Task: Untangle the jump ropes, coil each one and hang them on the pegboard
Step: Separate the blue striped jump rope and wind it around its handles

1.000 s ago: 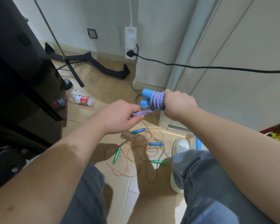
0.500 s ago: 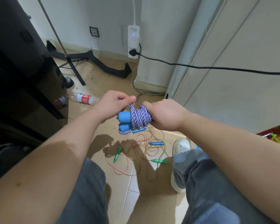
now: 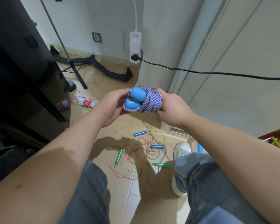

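Observation:
A purple-and-white braided jump rope (image 3: 149, 101) is wound into a tight bundle around its two light-blue handles (image 3: 137, 97). My right hand (image 3: 173, 108) grips the bundle's right end. My left hand (image 3: 111, 105) curls round its left end beside the handle tips. Below on the floor lies a tangle of thin orange and yellow ropes (image 3: 136, 152) with two green handles (image 3: 118, 157) and two blue handles (image 3: 158, 146). No pegboard is in view.
A plastic bottle (image 3: 84, 101) lies on the floor to the left, near a dark cabinet (image 3: 14, 70). A tripod stand (image 3: 74, 68) rises behind it. A black cable (image 3: 200, 72) runs from a wall power strip (image 3: 135, 47). My white shoe (image 3: 181, 151) stands beside the tangle.
The bundle has turned so its blue handle ends face me. My left hand has let go of the loose rope end and moved onto the bundle's left side.

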{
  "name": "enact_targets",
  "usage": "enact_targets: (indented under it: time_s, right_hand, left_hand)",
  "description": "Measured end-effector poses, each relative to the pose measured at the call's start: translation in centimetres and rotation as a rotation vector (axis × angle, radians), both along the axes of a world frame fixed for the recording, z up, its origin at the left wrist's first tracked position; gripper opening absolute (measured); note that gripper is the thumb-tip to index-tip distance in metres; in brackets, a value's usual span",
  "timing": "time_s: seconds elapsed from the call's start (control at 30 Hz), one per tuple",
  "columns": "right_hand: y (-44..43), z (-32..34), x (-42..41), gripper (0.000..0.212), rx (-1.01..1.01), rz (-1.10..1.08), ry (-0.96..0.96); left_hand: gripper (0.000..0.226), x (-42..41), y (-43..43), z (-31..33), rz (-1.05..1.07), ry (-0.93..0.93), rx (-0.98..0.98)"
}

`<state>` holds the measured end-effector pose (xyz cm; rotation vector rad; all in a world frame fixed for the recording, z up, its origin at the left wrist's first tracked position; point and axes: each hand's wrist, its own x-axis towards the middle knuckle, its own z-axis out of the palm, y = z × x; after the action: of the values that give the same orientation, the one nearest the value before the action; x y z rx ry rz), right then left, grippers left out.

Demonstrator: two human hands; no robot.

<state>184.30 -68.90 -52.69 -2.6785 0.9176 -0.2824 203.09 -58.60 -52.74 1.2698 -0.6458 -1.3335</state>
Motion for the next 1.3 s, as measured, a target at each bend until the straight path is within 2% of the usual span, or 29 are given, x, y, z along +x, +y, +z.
enact_targets:
  time_s: [0.07,0.13,0.27,0.3,0.4,0.47,0.53,0.6,0.7,0.8,0.9,1.0,1.13,1.3]
  right_hand:
    - [-0.3,0.1,-0.2,0.028,0.022,-0.024,0.012]
    - [-0.3,0.0,-0.2,0.027,0.04,-0.03,0.031]
    - [-0.4,-0.6,-0.2,0.031,0.028,0.004,0.077]
    - [-0.8,-0.8,-0.2,0.04,0.058,0.019,0.082]
    - [-1.3,-0.4,-0.2,0.087,0.308,0.146,0.108]
    - [-1.3,-0.4,-0.1,0.094,0.443,0.141,0.029]
    - [-0.9,0.3,0.0,0.086,0.543,0.001,-0.135]
    - [-0.4,1.3,0.3,0.057,0.558,-0.066,-0.3]
    - [0.4,2.0,1.0,0.034,0.522,-0.047,-0.263]
    - [0.5,1.7,1.3,0.033,0.484,-0.062,-0.215]
    - [0.0,1.5,1.2,0.031,0.521,-0.071,-0.242]
    - [-0.2,1.1,0.9,0.033,0.677,-0.06,-0.25]
    - [0.0,1.2,0.8,0.037,0.71,-0.044,-0.195]
    - [-0.5,1.5,1.0,0.032,0.765,-0.103,-0.225]
  left_hand:
    - [0.04,0.2,0.3,-0.1,-0.069,-0.075,-0.055]
    - [0.037,-0.2,0.6,-0.2,-0.08,-0.195,-0.083]
    - [0.035,-1.0,0.5,-0.3,0.037,-0.421,-0.056]
    - [0.034,-1.1,0.4,-0.4,0.062,-0.461,-0.055]
    - [0.029,-1.5,0.2,-0.6,0.14,-0.536,-0.072]
    - [0.027,-1.6,0.1,-0.7,0.171,-0.575,-0.073]
    - [0.027,-1.6,-0.1,-1.0,0.17,-0.622,-0.063]
    - [0.026,-1.5,-0.4,-1.4,0.144,-0.677,-0.062]
    - [0.024,-1.8,-0.4,-2.1,0.118,-0.773,-0.081]
    - [0.026,-1.8,-0.5,-2.6,0.162,-0.894,-0.1]
    - [0.028,-1.7,-0.6,-2.6,0.179,-0.866,-0.103]
    - [0.03,-1.6,-0.3,-1.9,0.159,-0.84,-0.099]
    - [0.028,-2.0,-0.1,-1.9,0.097,-0.901,-0.09]
    - [0.02,-2.3,-0.2,-1.9,0.166,-0.955,-0.132]
